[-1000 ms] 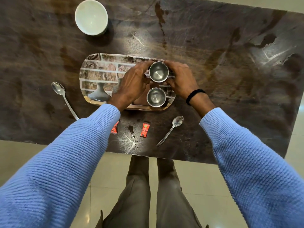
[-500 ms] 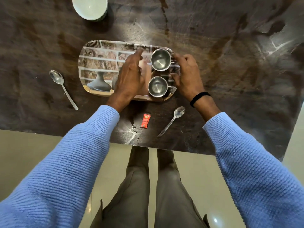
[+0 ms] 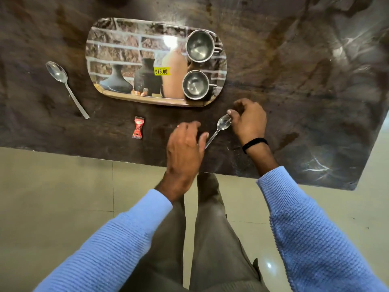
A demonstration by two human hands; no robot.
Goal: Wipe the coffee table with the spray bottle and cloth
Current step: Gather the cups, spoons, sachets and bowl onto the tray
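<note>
The dark marble coffee table (image 3: 294,70) fills the upper half of the view. No spray bottle or cloth is in view. My right hand (image 3: 249,122) hovers near the front edge with its fingers curled, and its fingertips pinch the bowl of a steel spoon (image 3: 222,126). My left hand (image 3: 185,144) lies just left of the spoon's handle with its fingers relaxed. It covers a red sachet (image 3: 178,125), of which only a sliver shows at the fingertips.
A patterned tray (image 3: 130,45) holds two steel cups, one behind (image 3: 199,46) and one in front (image 3: 195,84). A second spoon (image 3: 63,83) lies at the left and another red sachet (image 3: 137,130) near the front edge. Tiled floor and my legs are below.
Both hands have left the cups on the tray and come back to the table's front edge. The right hand now reaches the spoon and the left covers a sachet. The view shifted down.
</note>
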